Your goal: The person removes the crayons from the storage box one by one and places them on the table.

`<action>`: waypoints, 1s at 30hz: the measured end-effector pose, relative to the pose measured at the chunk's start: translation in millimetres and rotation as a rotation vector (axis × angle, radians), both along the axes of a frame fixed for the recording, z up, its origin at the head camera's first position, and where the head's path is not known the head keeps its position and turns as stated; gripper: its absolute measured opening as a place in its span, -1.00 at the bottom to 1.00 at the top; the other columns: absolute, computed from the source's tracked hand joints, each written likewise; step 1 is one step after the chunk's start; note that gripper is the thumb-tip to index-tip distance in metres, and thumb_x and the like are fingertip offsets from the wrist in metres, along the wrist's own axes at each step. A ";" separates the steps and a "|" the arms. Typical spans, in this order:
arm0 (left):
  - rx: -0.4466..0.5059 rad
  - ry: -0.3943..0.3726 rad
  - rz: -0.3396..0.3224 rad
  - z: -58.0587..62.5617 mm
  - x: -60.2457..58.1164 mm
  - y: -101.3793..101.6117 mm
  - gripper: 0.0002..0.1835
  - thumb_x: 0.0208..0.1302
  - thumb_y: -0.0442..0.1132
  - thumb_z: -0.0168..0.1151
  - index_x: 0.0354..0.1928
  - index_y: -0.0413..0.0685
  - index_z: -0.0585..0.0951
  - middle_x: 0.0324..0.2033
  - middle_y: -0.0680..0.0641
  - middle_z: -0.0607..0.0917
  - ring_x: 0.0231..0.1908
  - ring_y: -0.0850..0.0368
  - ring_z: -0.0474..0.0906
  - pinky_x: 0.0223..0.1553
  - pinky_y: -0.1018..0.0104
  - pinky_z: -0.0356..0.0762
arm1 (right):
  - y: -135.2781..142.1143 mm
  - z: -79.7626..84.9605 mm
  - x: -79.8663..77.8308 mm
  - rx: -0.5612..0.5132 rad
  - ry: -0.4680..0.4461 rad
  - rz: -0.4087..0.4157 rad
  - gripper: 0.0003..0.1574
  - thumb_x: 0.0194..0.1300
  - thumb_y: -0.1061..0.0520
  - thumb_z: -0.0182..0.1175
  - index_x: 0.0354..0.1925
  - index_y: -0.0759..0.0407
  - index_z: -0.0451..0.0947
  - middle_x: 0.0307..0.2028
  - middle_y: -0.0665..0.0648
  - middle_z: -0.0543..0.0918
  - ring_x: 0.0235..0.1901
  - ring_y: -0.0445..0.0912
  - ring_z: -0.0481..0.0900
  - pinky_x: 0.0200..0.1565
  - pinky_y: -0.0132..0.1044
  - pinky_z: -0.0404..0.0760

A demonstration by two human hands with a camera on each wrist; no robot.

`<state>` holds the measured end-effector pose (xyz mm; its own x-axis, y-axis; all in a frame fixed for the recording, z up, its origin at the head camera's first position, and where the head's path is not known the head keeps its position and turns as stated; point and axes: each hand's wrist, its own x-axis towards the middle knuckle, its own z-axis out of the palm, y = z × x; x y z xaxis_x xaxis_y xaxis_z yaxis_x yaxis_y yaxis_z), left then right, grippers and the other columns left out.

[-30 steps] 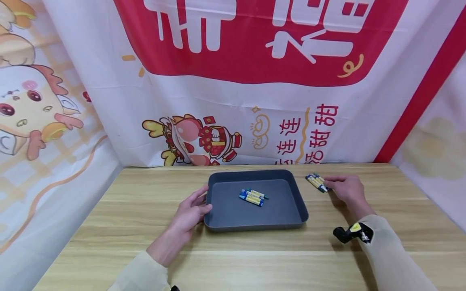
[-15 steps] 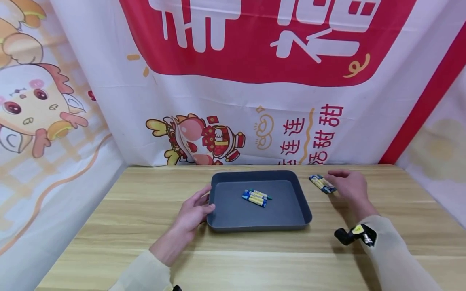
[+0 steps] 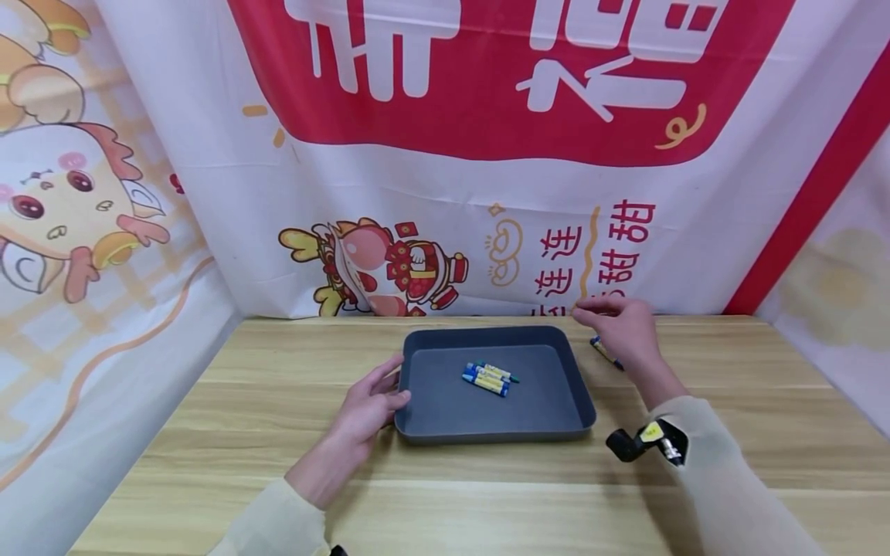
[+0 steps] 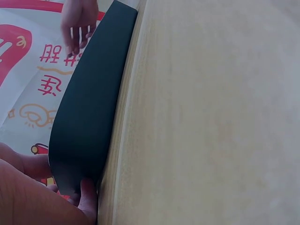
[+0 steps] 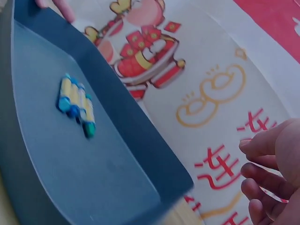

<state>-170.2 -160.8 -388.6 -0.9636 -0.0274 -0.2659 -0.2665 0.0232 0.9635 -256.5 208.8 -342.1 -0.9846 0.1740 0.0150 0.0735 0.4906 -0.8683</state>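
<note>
My left hand holds the left end of a dark grey rectangular tray, thumb by its near corner and fingers along the side wall. Several crayons, blue and green with pale yellow wrappers, lie side by side inside; the right wrist view shows these crayons too. My right hand is raised off the tray's far right corner, fingers loosely bent. Nothing shows between its fingertips in the right wrist view. Beneath it, a blue crayon lies on the table, and the hand hides whatever is beside it.
The tray stands on a light wooden table. A white cloth with red and cartoon prints hangs close behind the table, and a patterned cloth borders the left side.
My right hand has risen from the crayons on the right and moved left, toward the tray's far corner, now covering part of them. My left hand and the tray keep their places.
</note>
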 end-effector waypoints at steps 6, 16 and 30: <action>0.000 -0.008 -0.001 1.5 0.4 0.0 -0.28 0.49 -0.44 0.15 0.63 0.13 0.32 0.61 -0.29 0.29 0.54 -0.26 0.33 0.48 -0.23 0.39 | -23.9 2.2 3.5 -0.028 0.026 0.078 -0.49 0.47 -0.11 0.36 0.26 0.08 0.69 0.20 0.23 0.72 0.16 0.10 0.62 0.10 -0.17 0.57; -0.001 -0.016 0.002 0.9 -0.1 0.2 -0.27 0.49 -0.44 0.16 0.63 0.16 0.32 0.61 -0.28 0.29 0.54 -0.26 0.33 0.50 -0.24 0.36 | -54.1 -8.4 3.6 -0.037 0.076 0.142 -0.57 0.48 -0.02 0.35 0.23 0.06 0.72 0.12 0.20 0.79 0.09 0.07 0.70 0.09 -0.16 0.63; -0.008 -0.025 0.009 1.1 -0.6 0.5 -0.28 0.49 -0.44 0.16 0.62 0.16 0.33 0.61 -0.27 0.31 0.54 -0.24 0.34 0.50 -0.24 0.36 | -86.6 -27.1 8.1 -0.063 0.016 0.213 -0.64 0.42 0.09 0.41 0.15 0.07 0.76 0.06 0.15 0.80 0.06 0.04 0.69 0.07 -0.16 0.58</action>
<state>-170.8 -160.2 -387.5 -0.9564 -0.0380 -0.2894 -0.2906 0.0287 0.9564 -248.4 122.3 -369.1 -0.9990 -0.0365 0.0261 -0.0394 0.4383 -0.8980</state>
